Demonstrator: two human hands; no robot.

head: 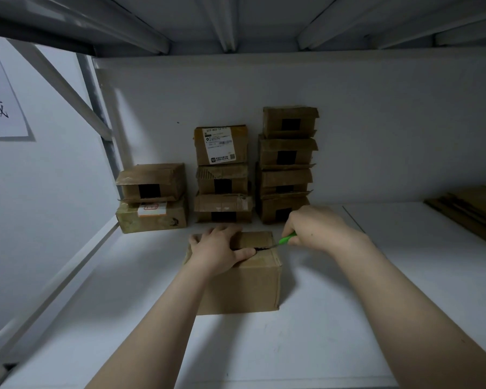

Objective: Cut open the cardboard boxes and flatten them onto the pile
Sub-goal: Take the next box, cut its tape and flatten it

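Brown cardboard box (237, 282) stands mid-front on the white shelf board (348, 310), before three stacks of taped brown cartons (286, 164). A pile of flattened brown cardboard (472, 213) lies far right. The left hand (222, 249) presses spread fingers on the box top. The right hand (317, 228) grips a green-handled cutter (287, 238), its blade at the top seam.

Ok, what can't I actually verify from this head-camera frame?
All head view:
- Cutter: right hand covers most of the green handle; blade too small to make out.
- Front box seam: left hand hides part of it, so cut length is unclear.
- Flattened pile: cut off by the right edge.
- Wall sign: cut off by the left edge.
- Shipping label: print too small.
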